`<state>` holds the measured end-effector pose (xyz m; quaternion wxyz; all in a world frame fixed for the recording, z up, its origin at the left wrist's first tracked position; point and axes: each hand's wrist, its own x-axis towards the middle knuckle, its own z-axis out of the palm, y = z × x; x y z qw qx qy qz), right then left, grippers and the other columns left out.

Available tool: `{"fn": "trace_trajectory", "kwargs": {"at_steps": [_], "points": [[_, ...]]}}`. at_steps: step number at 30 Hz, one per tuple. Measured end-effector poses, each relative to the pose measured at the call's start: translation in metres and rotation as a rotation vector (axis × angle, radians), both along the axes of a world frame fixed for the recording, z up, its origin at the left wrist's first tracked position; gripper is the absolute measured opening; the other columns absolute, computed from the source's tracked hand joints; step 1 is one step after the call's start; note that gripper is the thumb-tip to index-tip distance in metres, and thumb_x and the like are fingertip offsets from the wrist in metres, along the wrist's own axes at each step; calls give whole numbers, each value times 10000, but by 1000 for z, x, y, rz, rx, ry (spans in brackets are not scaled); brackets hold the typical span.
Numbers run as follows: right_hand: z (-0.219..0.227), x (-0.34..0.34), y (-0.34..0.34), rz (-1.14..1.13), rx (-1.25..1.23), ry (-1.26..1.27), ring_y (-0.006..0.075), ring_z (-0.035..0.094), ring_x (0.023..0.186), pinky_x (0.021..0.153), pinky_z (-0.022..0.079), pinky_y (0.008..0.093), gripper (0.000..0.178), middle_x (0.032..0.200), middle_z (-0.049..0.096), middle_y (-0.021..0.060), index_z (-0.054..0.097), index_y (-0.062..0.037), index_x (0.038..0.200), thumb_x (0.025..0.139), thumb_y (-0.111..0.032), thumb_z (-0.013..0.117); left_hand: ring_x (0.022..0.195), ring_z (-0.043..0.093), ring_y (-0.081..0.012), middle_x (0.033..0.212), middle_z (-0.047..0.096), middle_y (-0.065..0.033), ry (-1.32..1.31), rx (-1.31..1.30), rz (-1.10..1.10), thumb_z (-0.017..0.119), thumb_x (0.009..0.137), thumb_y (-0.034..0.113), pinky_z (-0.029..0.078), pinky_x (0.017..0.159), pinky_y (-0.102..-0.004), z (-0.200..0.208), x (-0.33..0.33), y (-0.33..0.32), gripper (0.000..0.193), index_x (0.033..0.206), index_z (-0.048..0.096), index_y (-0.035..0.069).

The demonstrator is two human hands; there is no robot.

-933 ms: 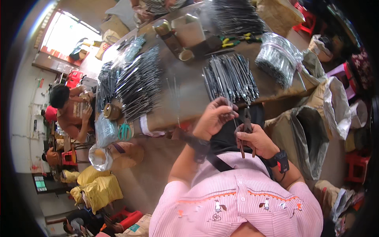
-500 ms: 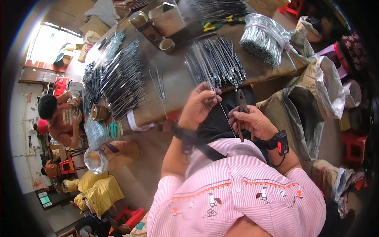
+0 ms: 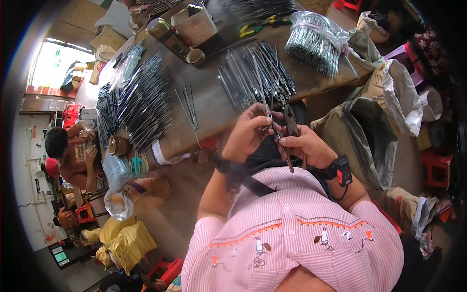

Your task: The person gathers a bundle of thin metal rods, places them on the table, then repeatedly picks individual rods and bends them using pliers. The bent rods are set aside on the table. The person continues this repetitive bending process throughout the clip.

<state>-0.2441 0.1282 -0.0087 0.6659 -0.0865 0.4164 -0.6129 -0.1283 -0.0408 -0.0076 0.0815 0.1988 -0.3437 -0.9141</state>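
Pinched between the fingers of my left hand is a thin metal strip, its upper end pointing toward the table. My right hand is wrapped round a pair of pliers, jaws up and handles hanging down over my lap. The pliers are close beside my left fingertips; whether they grip the strip, I cannot tell. Just beyond my hands a pile of dark metal strips lies near the table's edge. A few separate strips lie to its left.
A larger strip pile covers the table's left part. A plastic-wrapped bundle of strips stands at the right, yellow-handled pliers and a cup farther back. Open sacks stand right of me. A co-worker sits at far left.
My hands have come closer together, and the pliers now sit right by my left fingertips. The strip's thin lower length, seen slanting toward my lap before, no longer shows clearly. The view has shifted slightly.
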Motion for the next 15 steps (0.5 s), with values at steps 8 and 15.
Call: {"fn": "trace_trajectory", "kwargs": {"at_steps": [8,15], "points": [[11,-25,8,-465,-175,165,196,666,697,650,557,302,170,864,673,132,561,-24,1020,890,-86,652,852,701,-256,951,660,-90,-19,-75,-5,637,845,-35,586,705,-300,-2,21,4,219,1036,574,52],[27,-16,11,-684,-249,581,180,688,743,599,546,277,117,862,694,131,580,-9,994,907,-55,644,845,697,-241,941,668,-116,-17,-114,10,664,849,-23,591,749,-328,-1,18,26,178,1003,585,18]]}}
